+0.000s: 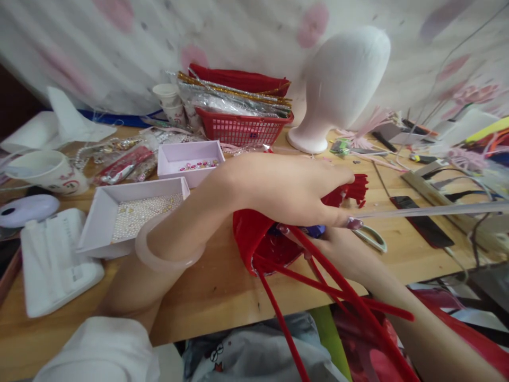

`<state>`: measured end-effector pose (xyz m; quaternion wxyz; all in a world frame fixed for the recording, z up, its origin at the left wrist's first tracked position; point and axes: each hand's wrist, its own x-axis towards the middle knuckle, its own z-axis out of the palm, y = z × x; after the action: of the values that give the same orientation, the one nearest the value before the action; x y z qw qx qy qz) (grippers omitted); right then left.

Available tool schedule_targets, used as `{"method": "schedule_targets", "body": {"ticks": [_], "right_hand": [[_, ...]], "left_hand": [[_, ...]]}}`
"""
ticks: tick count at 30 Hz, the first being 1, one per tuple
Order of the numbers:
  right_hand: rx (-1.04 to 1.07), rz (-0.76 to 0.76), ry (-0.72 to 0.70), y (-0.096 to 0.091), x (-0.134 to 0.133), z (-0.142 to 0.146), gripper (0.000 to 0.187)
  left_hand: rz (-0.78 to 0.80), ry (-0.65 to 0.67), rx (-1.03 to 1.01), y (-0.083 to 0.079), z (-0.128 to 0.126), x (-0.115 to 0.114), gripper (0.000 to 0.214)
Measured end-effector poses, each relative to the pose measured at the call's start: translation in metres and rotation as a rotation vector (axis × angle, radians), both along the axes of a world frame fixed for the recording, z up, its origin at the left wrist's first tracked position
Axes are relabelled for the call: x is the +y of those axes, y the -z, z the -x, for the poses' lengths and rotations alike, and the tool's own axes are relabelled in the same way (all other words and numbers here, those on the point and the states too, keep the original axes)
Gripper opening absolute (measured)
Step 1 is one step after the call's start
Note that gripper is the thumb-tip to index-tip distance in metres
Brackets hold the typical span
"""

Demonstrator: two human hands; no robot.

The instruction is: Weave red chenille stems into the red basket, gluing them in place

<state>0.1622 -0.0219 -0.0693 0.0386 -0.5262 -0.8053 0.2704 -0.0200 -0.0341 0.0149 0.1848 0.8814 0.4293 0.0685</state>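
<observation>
At the front of the bench (210,294), the left hand (274,185) (a pale bangle (175,263) on its wrist) arches over a hollow red fuzzy piece (247,233). The right hand (338,246) reaches beneath, its thumb beside trailing red pipe cleaners (356,300). Neither grip shows clearly; whether spread or pinching, I cannot tell. A pearl-filled lilac tray (99,217) sits to the left.

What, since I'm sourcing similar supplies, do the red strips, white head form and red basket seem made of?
Red strips: likely fuzzy textile pile, matte; their surface looks velvety, though any core is hidden.
White head form: perhaps plastic foam; smooth, pale, softly matte.
Red basket: probably moulded plastic; even colour, regular grid of openings.
</observation>
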Motion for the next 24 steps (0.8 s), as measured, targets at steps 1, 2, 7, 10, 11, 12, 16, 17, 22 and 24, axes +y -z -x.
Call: {"method": "schedule_targets", "body": {"ticks": [1,2,7,10,11,12,16,17,22,24], "right_hand": [[0.012,0.004,0.001,-0.0004,-0.0004,-0.0003,0.043],[0.025,0.008,-0.002,-0.0011,-0.0008,-0.0006,0.042],[0.018,0.030,0.001,-0.0050,-0.0029,-0.0037,0.042],[0.023,0.031,-0.013,-0.0053,-0.0037,-0.0051,0.044],[0.042,0.022,-0.030,-0.0050,-0.0039,-0.0050,0.044],[0.066,0.007,-0.044,-0.0045,-0.0040,-0.0046,0.042],[0.104,-0.033,-0.057,-0.0027,-0.0040,-0.0026,0.036],[0.096,-0.038,-0.061,-0.0026,-0.0040,-0.0027,0.037],[0.021,-0.024,-0.043,-0.0029,-0.0048,-0.0069,0.043],[0.022,-0.002,-0.033,-0.0026,-0.0061,-0.0089,0.044]], "left_hand": [[-0.004,0.007,-0.004,-0.0002,0.0001,-0.0004,0.044],[-0.010,0.011,-0.009,-0.0003,0.0000,-0.0007,0.042],[0.003,-0.014,0.001,0.0004,-0.0006,-0.0016,0.044],[-0.011,-0.018,0.007,0.0014,-0.0007,-0.0018,0.044],[-0.017,-0.020,0.011,0.0016,-0.0007,-0.0020,0.044],[-0.022,-0.022,0.017,0.0018,-0.0009,-0.0022,0.044],[-0.028,-0.022,0.037,0.0012,-0.0023,-0.0038,0.041],[-0.032,-0.019,0.038,0.0009,-0.0028,-0.0042,0.040],[-0.026,-0.019,0.044,0.0003,-0.0045,-0.0049,0.043],[-0.024,-0.017,0.036,0.0005,-0.0050,-0.0050,0.045]]}}
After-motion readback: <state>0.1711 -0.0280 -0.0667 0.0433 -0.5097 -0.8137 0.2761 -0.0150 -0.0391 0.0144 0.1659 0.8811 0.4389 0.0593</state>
